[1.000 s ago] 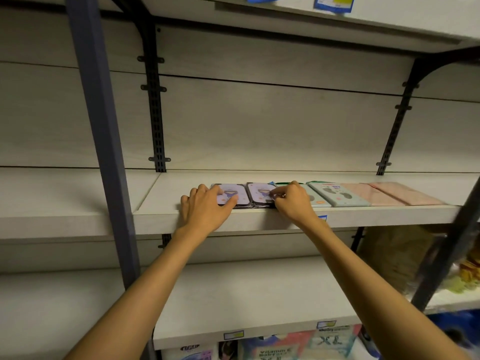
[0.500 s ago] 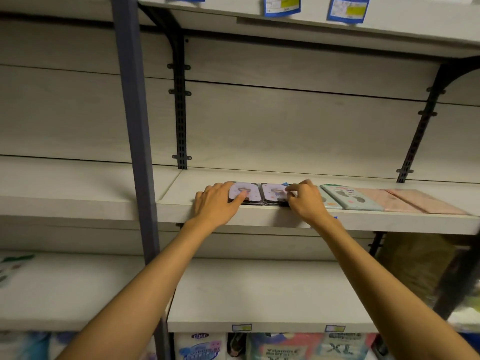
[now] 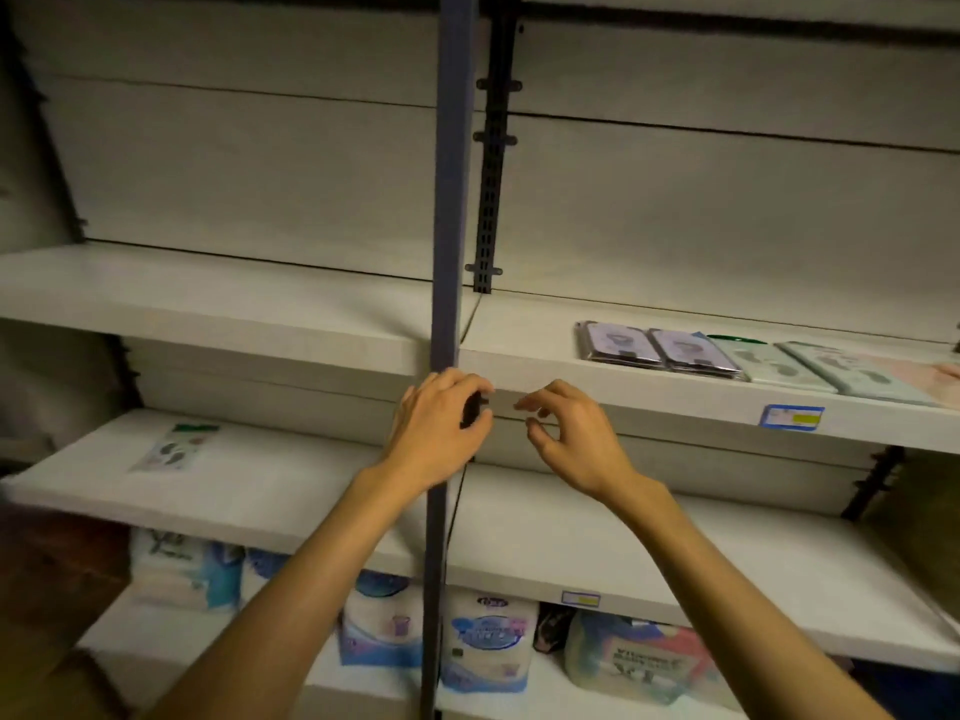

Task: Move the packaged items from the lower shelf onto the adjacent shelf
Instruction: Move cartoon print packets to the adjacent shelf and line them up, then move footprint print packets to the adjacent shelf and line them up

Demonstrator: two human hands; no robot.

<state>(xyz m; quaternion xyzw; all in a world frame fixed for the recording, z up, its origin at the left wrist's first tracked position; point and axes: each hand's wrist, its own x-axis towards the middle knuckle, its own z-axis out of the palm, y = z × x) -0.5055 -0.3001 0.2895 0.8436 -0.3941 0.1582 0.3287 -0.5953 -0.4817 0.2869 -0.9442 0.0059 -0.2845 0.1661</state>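
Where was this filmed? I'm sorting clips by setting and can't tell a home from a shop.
Most likely a shop aisle. Long adjustable shelves hang on slotted uprights, a blue price label is stuck on a shelf edge, and identical flat packets lie in a row, with bagged hygiene goods stocked below.

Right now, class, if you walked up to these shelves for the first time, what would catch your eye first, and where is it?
Two bare hands meet at the centre, the left hand in front of the dark upright post and the right hand beside it, fingers curled and empty. To their right, a row of flat packets lies on the right-hand shelf. One lone packet lies on the lower left shelf.
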